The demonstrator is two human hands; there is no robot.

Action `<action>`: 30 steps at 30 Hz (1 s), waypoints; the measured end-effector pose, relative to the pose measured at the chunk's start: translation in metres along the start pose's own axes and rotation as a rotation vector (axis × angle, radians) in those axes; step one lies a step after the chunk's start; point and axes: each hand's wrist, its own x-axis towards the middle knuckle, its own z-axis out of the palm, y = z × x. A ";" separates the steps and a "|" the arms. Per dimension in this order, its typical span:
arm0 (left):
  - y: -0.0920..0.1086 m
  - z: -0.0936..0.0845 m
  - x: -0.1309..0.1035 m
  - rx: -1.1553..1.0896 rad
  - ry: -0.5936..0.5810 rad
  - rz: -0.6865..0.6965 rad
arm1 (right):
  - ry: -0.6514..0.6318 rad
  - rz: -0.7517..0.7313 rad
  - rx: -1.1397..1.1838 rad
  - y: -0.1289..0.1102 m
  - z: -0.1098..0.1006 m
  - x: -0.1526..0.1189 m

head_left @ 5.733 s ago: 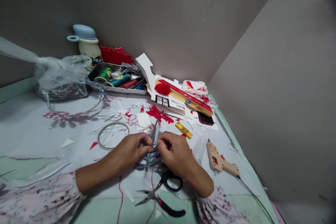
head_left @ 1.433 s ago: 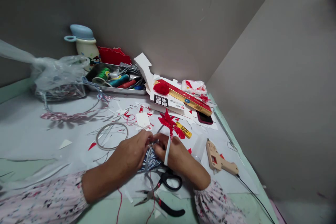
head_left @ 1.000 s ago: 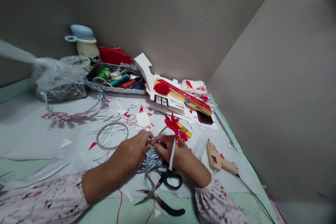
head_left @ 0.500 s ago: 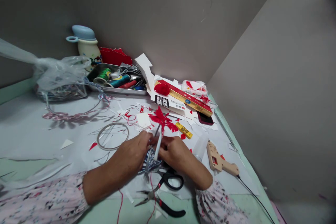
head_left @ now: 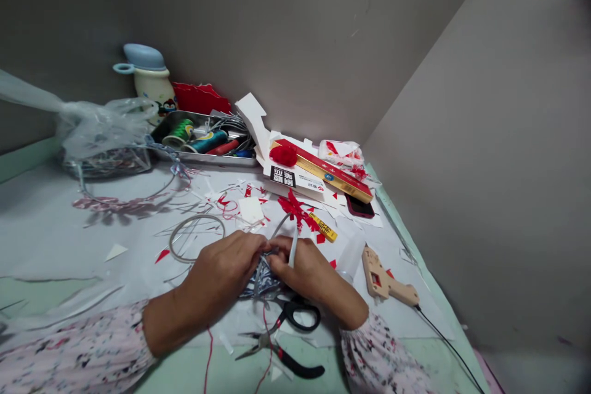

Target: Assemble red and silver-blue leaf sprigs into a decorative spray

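Close together near the middle of the table, my left hand and my right hand are both closed, fingertips meeting. They pinch a thin pale band that rises between and over the fingers. A ragged red flower-like ornament sits just beyond, at the band's upper end. Under my fingers lies a blue-and-white patterned bundle, partly hidden by the hands. Black-handled scissors lie just below my right hand, and pliers with black and red handles lie nearer the front. Red thread trails toward the front edge.
A glue gun with a cord lies right. Behind are a metal tray of thread spools, a long gold-red box, a phone and a bottle. Left are a metal ring and a plastic bag.
The red ornament has tipped right and lower, and the pale band now leans over my right hand. My fingers have shifted slightly on it.
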 end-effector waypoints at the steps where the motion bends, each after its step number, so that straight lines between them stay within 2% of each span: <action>1: 0.000 0.000 0.000 0.012 -0.003 0.004 | 0.006 0.002 0.005 0.001 0.000 0.000; 11: -0.002 0.004 0.000 -0.038 0.014 0.088 | 0.039 0.004 0.034 -0.001 0.001 0.001; 18: -0.006 0.008 -0.003 -0.039 -0.028 0.066 | -0.035 -0.061 0.083 0.002 -0.004 0.001; 23: -0.005 0.007 -0.002 -0.053 -0.046 0.070 | -0.077 0.001 0.177 0.007 -0.002 0.000; 30: -0.006 0.006 0.000 -0.061 -0.073 0.062 | -0.085 0.018 0.186 0.011 0.003 0.000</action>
